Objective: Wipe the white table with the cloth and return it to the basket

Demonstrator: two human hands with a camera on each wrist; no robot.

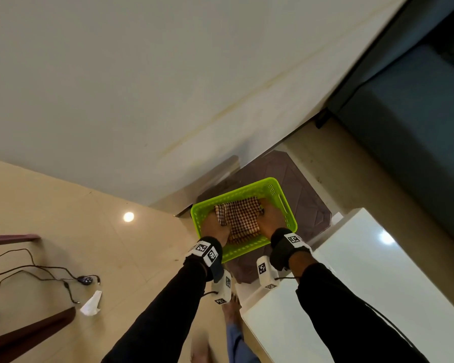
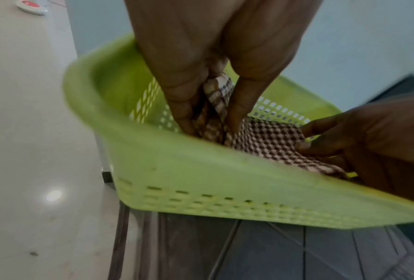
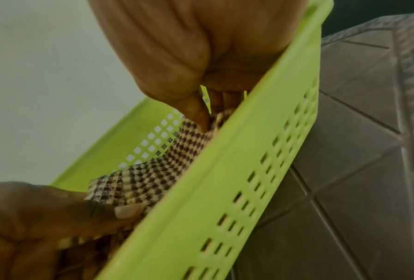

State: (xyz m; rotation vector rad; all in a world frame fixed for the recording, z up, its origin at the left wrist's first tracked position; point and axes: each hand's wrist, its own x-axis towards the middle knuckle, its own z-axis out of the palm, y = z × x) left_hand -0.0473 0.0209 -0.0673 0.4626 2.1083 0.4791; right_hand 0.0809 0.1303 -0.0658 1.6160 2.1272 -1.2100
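Cloth (image 1: 240, 218), a brown-and-cream checked piece, lies inside the green basket (image 1: 278, 191) just right of centre in the head view, with both hands down in the basket at its two ends. The left hand (image 1: 215, 227) pinches a bunched fold of the cloth between its fingertips (image 2: 237, 113), as the left wrist view shows at its upper middle. The right hand (image 1: 269, 218) pinches the other end between thumb and fingers, seen in the upper middle of the right wrist view.

Risk from here lies mainly in the pinch grips. I judge that if either hand lifts before it lets go, the fabric would come up with it and trail over the basket's rim. The basket looks light and sits on a dark ribbed mat (image 1: 294, 174) on the floor, so a tug could also drag or tip it. A corner of the cloth seems to ride up against the perforated wall, and it might hang out if left so.

Nothing else shows in the basket beside the cloth and the two hands. The white tabletop (image 1: 378, 271) fills the lower right of the head view, close beside the basket, with nothing visible on the part in view. Whether it has been wiped cannot be told.
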